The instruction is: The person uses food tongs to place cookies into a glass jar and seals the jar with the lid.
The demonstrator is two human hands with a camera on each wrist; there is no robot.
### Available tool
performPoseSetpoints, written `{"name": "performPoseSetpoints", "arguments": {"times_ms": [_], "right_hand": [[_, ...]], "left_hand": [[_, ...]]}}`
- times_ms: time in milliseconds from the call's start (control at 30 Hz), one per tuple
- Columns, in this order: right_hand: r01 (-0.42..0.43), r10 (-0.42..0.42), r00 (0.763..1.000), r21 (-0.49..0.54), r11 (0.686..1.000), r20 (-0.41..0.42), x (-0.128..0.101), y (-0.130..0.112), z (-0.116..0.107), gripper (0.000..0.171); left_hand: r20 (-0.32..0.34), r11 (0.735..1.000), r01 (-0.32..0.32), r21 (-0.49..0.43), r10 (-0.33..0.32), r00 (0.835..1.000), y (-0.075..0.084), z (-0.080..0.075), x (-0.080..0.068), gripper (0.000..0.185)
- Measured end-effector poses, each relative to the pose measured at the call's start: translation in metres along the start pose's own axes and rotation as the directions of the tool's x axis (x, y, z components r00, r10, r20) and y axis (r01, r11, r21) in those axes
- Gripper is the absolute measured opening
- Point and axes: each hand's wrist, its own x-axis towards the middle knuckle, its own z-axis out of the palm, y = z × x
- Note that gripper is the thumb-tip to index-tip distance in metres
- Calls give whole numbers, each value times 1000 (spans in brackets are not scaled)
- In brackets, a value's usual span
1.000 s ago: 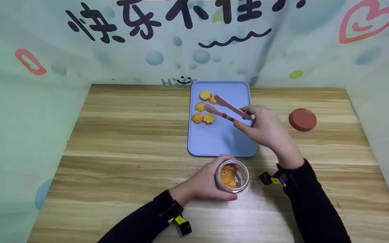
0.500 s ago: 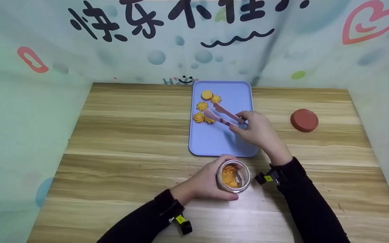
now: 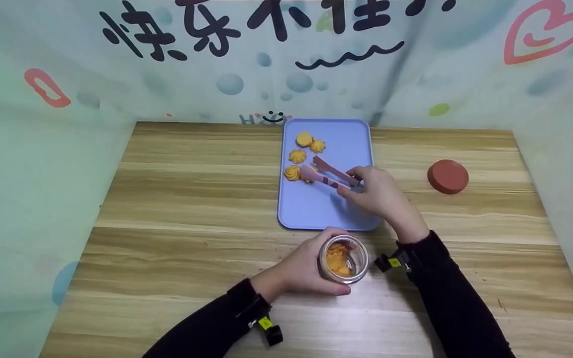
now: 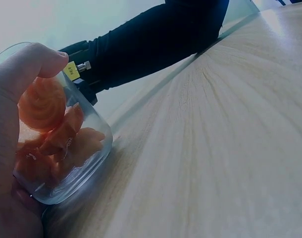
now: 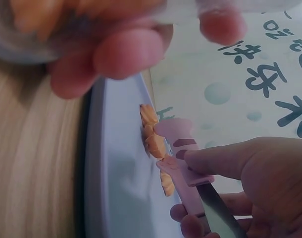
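Right hand [image 3: 376,194] fingers pinch pink tongs [image 3: 327,175]; left hand [image 3: 299,271] grips cookie-filled glass jar [image 3: 342,258].

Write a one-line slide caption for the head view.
Right hand closes pink tongs on a cookie on the blue tray; left hand holds the cookie jar.

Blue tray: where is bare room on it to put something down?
The tray is bare along its right side and its near half, toward the jar. Its far-left corner is crowded with cookies and the tongs.
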Motion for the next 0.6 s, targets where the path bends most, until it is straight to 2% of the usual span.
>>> {"name": "performPoseSetpoints", "arguments": {"times_ms": [600], "right_hand": [[31,-32,998,19,999,45,-1,-3,1,32]], "left_hand": [[0,1000,6,-22,-6,1000,0,0,-1,93]]}}
